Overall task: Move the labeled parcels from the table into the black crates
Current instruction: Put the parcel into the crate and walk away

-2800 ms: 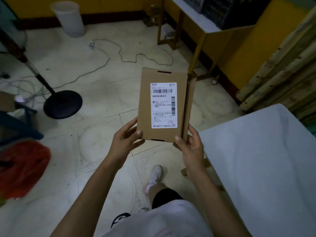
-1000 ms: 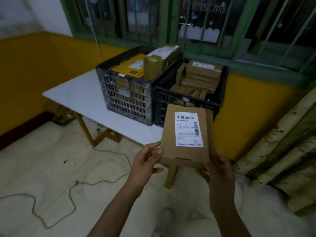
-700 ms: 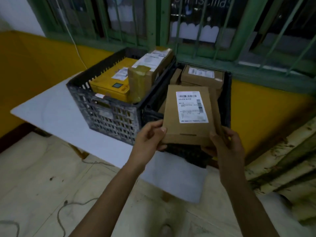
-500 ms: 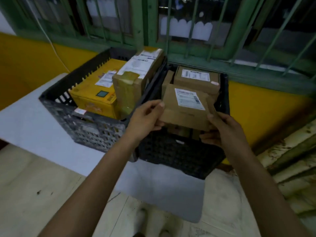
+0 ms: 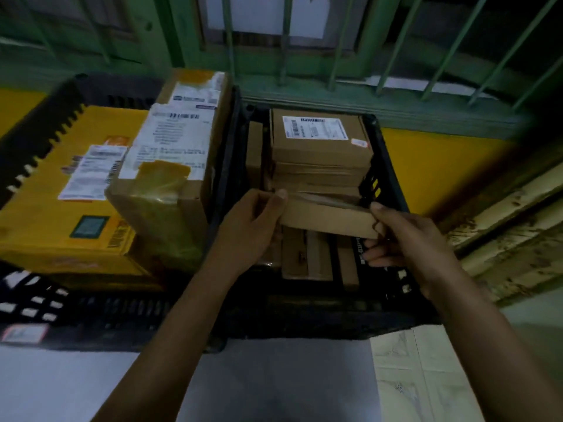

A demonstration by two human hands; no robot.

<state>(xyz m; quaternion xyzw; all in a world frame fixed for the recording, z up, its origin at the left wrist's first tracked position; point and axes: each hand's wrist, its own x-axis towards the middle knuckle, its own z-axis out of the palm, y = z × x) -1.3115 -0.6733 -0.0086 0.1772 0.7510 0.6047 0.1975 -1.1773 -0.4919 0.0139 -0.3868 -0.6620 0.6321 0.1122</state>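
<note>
Here, head view: 2 bare forearms reach forward from the bottom edge over a white table (image 5: 274,379) toward 2 black crates set side by side.
Held parcel (image 5: 329,219): a flat brown carton, carried inside the mouth of the right crate (image 5: 388,166), its narrow near edge facing the camera; its label is not visible.
Left hand (image 5: 249,226): grips the parcel's left end, thumb lying on the top face.
Right hand (image 5: 405,239): grips the parcel's right corner, thumb on top, fingers curled underneath.
Parcel's neighbours: it sits just in front of a stack of brown parcels (image 5: 320,147), whose top one shows a white barcode label; below it, more cartons stand on edge in the crate's near half.
Left crate (image 5: 45,117): holds a large yellow box (image 5: 54,208) with a white label, and a tall brown box (image 5: 173,166) with labels and tape that leans against the shared wall between the crates.
Background: green window bars (image 5: 335,41) above a yellow wall.
Lower right: pale floor tiles (image 5: 426,376) beside the table edge.
</note>
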